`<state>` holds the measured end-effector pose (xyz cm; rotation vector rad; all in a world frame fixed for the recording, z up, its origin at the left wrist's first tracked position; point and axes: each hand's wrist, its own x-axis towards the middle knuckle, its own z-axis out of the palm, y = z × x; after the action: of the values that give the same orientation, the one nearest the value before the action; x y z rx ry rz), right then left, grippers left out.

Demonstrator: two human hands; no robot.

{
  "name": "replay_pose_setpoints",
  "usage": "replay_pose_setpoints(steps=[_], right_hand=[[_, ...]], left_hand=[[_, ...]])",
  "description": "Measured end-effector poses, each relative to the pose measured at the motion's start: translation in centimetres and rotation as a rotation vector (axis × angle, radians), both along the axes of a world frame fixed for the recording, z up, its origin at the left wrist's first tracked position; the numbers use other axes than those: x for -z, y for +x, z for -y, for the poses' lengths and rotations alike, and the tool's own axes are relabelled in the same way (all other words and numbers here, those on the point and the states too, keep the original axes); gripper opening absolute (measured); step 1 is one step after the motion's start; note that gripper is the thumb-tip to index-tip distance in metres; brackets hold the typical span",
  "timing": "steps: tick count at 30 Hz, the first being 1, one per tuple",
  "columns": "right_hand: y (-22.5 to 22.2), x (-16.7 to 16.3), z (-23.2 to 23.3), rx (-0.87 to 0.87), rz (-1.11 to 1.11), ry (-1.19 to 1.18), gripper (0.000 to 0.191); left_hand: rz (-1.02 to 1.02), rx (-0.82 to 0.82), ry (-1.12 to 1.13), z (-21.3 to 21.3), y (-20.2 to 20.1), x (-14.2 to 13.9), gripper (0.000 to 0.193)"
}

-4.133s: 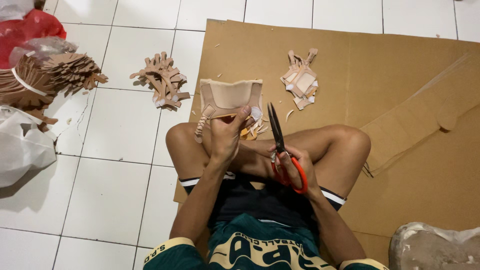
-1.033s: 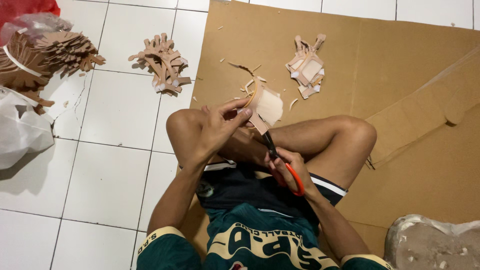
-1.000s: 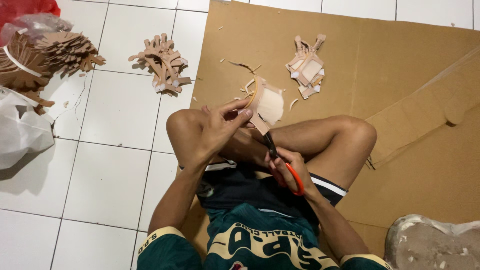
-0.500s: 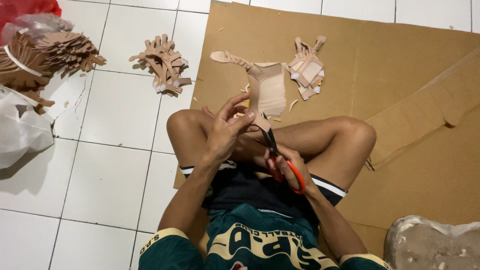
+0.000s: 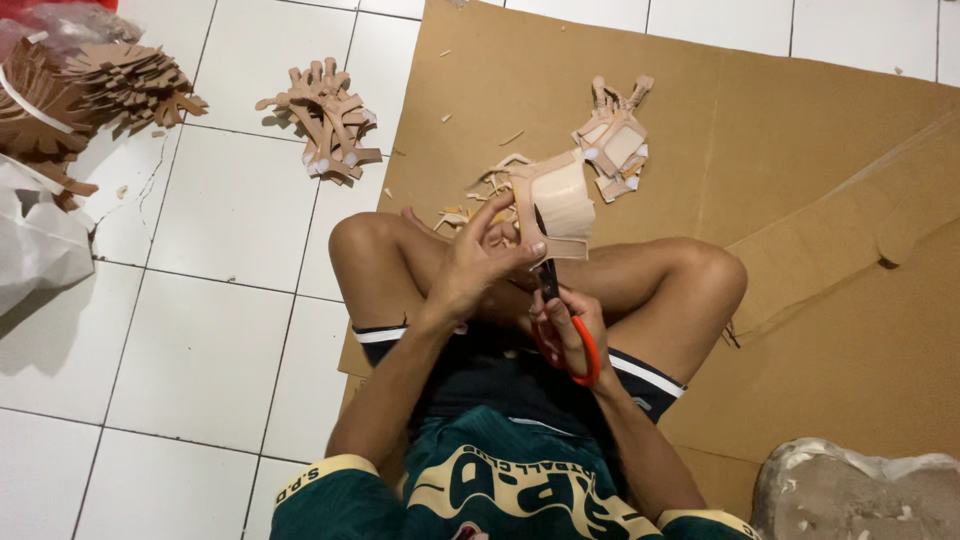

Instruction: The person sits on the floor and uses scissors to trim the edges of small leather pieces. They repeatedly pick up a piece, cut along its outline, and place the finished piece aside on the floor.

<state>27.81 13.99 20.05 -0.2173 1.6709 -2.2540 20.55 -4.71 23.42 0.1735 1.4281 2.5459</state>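
A large sheet of brown cardboard covers the right part of the white tiled floor, and the person sits cross-legged at its left edge, knees spread wide. At the far left lies a white plastic bag, with a big heap of brown cutouts above it. A grey sack shows in the bottom right corner. A smaller pile of tan cutouts rests on the tiles near the sheet's edge, and another pile lies on the sheet beyond the knees. Small scraps are scattered just ahead of the shins.

The left hand pinches a curved tan piece, held up above the crossed legs, fingers closed on its lower left edge. The right hand grips the orange handles of the scissors; the dark blades point up and meet the piece's lower edge. The two hands are close together, one just above the other
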Motion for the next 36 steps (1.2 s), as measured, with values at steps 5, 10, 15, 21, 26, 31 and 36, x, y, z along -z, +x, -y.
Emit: replay_pose_setpoints(steps=[5,10,15,21,26,31,36], right_hand=[[0.3,-0.2,-0.6,-0.018,0.018,0.046,0.052],[-0.5,-0.8,-0.7,-0.100,-0.103,0.003,0.061],[-1.2,-0.9,-0.1,-0.061,-0.033,-0.054,0.060],[-0.9,-0.7,0.0,0.013,-0.046,-0.003,0.054],[-0.2,-0.6,-0.2,-0.005,-0.017,0.037,0.052],[0.0,-0.8,-0.4,-0.029,0.004,-0.011,0.049],[0.1,-0.5,-0.4,-0.036,0.023,-0.059,0.047]], left_hand=[[-0.007,-0.100,-0.142,2.0,-2.4,-0.8,0.044],[-0.153,-0.275,-0.316,1.1,-1.2,-0.9,0.037],[-0.166,-0.282,-0.297,0.6,-0.5,-0.6,0.035],[-0.114,-0.198,-0.132,0.6,-0.5,-1.2,0.039],[-0.022,-0.111,0.078,2.2,-1.1,-2.9,0.055],[-0.123,-0.278,-0.191,2.4,-1.2,-3.8,0.033],[-0.143,-0.279,-0.193,2.7,-0.7,-3.7,0.028]])
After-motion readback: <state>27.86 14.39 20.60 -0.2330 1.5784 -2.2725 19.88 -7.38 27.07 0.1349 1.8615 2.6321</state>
